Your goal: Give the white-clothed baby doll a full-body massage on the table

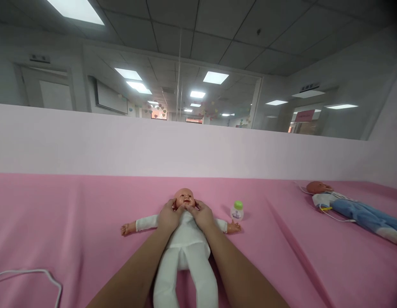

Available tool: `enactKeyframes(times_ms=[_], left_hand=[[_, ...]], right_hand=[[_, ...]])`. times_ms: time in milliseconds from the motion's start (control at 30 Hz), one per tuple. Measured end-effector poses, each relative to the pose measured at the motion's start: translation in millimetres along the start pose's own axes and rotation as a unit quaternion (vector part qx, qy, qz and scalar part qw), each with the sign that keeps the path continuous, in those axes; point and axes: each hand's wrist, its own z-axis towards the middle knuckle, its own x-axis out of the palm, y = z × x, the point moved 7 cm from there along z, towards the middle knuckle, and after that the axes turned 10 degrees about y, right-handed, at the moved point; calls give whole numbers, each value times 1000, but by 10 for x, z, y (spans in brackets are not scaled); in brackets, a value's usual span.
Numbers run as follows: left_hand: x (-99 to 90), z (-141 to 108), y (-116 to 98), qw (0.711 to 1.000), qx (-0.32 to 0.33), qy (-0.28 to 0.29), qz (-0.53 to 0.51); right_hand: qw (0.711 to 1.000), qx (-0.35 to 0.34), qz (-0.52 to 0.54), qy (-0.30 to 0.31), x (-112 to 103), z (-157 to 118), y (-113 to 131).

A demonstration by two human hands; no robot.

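Note:
A baby doll [188, 233] with a white cloth body lies on its back, its head at the far end and its arms stretched out sideways. My left hand [169, 217] cups one side of the doll's head, the thumb by its chin. On the opposite side, my right hand [202, 214] holds the jaw and cheek in the same way, with its thumb near the mouth. Most fingertips are hidden behind the head. A small clear bottle with a green cap [237, 211] stands just beyond the doll's hand on the right.
Pink sheeting [102, 239] covers the surface. At the right lies a second doll [355, 209] in blue and white clothes, with thin tubes about it. A white cable [34, 271] runs along the lower left. A white low wall [153, 147] with a window above it closes the far side.

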Motion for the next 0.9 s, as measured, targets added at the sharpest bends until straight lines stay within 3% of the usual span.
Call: enactKeyframes(times_ms=[200, 500, 700, 900], left_hand=[[25, 33, 50, 1000, 7, 6, -15], [31, 44, 26, 1000, 22, 2, 3], [36, 47, 29, 1000, 21, 4, 10], [27, 108, 50, 1000, 14, 6, 15]], right_hand=[[1000, 6, -8, 19, -54, 60, -58], [999, -4, -26, 26, -75, -36, 78], [999, 18, -34, -10, -84, -23, 66], [1000, -5, -27, -10, -165, 16, 101]])
